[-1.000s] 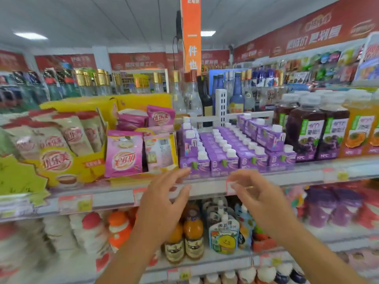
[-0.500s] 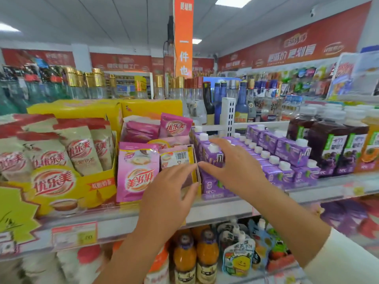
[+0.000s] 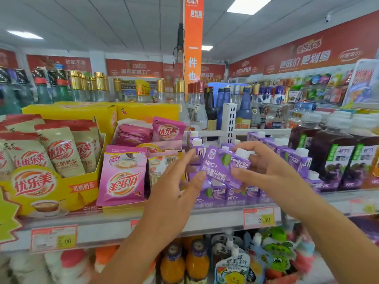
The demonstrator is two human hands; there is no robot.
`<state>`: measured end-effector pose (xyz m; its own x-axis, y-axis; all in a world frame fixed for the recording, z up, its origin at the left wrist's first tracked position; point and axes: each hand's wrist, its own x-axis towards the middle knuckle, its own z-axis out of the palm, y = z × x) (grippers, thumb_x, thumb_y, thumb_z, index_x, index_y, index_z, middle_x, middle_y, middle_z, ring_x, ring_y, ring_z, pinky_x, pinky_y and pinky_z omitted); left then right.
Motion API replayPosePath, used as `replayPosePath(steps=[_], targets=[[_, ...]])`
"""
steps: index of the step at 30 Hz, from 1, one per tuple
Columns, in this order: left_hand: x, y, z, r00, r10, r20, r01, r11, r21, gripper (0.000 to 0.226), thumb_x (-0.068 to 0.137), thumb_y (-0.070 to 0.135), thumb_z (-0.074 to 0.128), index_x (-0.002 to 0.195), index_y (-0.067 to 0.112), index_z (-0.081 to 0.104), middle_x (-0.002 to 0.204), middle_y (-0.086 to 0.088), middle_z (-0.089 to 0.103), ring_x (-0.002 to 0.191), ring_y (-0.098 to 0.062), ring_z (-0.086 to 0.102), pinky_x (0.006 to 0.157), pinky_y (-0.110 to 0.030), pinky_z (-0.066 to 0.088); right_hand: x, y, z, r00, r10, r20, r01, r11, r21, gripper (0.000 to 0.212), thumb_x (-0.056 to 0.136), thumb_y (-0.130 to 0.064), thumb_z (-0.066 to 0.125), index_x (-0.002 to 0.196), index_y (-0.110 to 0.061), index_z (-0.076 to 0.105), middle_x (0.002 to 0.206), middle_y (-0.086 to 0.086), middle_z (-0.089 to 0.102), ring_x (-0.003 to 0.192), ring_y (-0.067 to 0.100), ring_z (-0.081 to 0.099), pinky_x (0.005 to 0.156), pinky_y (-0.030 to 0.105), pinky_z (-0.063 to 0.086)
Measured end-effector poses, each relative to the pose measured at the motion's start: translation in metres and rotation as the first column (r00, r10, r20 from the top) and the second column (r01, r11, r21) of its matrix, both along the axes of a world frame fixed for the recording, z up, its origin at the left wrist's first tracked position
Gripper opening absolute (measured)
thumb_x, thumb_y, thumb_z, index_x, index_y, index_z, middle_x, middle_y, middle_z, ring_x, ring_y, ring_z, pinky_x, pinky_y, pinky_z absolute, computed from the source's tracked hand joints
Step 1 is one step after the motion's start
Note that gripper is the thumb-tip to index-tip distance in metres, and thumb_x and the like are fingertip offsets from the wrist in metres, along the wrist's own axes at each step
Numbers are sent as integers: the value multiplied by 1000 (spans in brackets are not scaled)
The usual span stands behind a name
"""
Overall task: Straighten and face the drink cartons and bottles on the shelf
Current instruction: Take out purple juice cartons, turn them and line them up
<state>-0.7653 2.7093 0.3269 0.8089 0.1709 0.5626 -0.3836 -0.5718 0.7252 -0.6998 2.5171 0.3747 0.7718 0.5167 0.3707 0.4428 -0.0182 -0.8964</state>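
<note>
A purple juice carton (image 3: 222,168) with a white cap hangs tilted above the front row of purple cartons (image 3: 225,194) on the shelf (image 3: 205,219). My right hand (image 3: 264,167) grips it from the right, fingers over its cap and thumb on its front. My left hand (image 3: 178,181) touches its lower left corner with the thumb, the fingers spread and fairly straight. More purple cartons (image 3: 295,158) stand in rows behind. Dark juice bottles (image 3: 332,158) with white caps stand to the right.
Pink milk-tea pouches (image 3: 123,177) and a yellow display box of beige pouches (image 3: 51,181) fill the shelf's left side. Tall glass bottles (image 3: 196,107) stand behind. Orange bottles (image 3: 196,261) and spouted pouches (image 3: 231,265) sit on the shelf below. Price tags (image 3: 258,218) line the edge.
My right hand has lifted one purple carton out of the front rows and tilted it. My left hand has come across from the pink pouches to touch its left edge.
</note>
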Motion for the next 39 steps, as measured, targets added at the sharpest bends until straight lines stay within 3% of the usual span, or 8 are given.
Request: replayPosePath(steps=[5, 8, 14, 19, 26, 31, 36, 39], targets=[[10, -26, 1, 985, -147, -90, 124, 968, -220, 44, 85, 62, 54, 127, 65, 41, 127, 27, 59, 114, 3, 59, 97, -26, 50, 7, -19, -2, 999, -14, 31, 16, 998, -58, 46, 80, -21, 68, 123, -36, 60, 126, 1, 57, 76, -5, 65, 68, 15, 54], [13, -32, -1, 981, -171, -87, 137, 943, -304, 57, 81, 49, 61, 136, 48, 45, 116, 22, 66, 107, 3, 63, 94, -30, 54, 12, -24, -8, 998, -60, 13, 60, 998, 32, 45, 79, -14, 71, 120, -29, 61, 115, 6, 60, 70, 2, 64, 62, 15, 54], [14, -46, -2, 980, -180, -83, 139, 925, -354, 56, 75, 36, 66, 129, 37, 52, 112, 32, 64, 104, 8, 62, 79, -11, 51, 20, -30, -25, 986, -113, 121, 95, 985, 145, 36, 67, -25, 71, 102, -27, 63, 98, -23, 69, 89, -2, 65, 72, 9, 50], [15, -51, -12, 975, -209, -82, 160, 903, -399, 53, 73, 34, 68, 124, 37, 55, 117, 23, 67, 111, 2, 62, 94, -24, 53, 17, -30, -43, 977, -173, 125, 143, 965, 220, 39, 67, -26, 72, 105, -35, 66, 103, -17, 69, 94, 3, 65, 72, 13, 52], [11, -53, -20, 958, -275, -79, 204, 851, -484, 46, 72, 44, 64, 118, 38, 59, 112, 14, 72, 107, -7, 67, 87, -25, 56, 5, -26, -61, 985, -151, 88, 118, 946, 302, 46, 66, -23, 74, 106, -40, 59, 104, -7, 68, 95, 13, 68, 72, 22, 56], [10, -59, -23, 967, -251, -51, 194, 849, -492, 43, 71, 35, 66, 112, 25, 63, 102, 10, 75, 98, -6, 70, 80, -20, 55, -17, -16, -74, 876, -402, 266, 394, 915, 85, 45, 74, -42, 72, 103, -62, 44, 105, -31, 58, 94, 0, 63, 76, 24, 52], [-1, -65, -36, 962, -269, -44, 212, 841, -497, 36, 87, 62, 49, 104, 38, 69, 102, 6, 74, 97, -11, 70, 82, -30, 58, -25, -9, -88, 946, -302, 115, 294, 952, 78, 71, 60, -46, 85, 115, -60, 43, 115, -16, 60, 103, 7, 64, 80, 26, 57], [-5, -67, -33, 949, -308, -72, 245, 860, -448, 26, 90, 47, 50, 104, 37, 70, 108, 10, 73, 102, -9, 69, 85, -28, 57, -27, -12, -89, 948, -311, 71, 298, 942, 156, 72, 52, -47, 85, 114, -53, 49, 119, 0, 60, 103, 17, 64, 75, 26, 57]])
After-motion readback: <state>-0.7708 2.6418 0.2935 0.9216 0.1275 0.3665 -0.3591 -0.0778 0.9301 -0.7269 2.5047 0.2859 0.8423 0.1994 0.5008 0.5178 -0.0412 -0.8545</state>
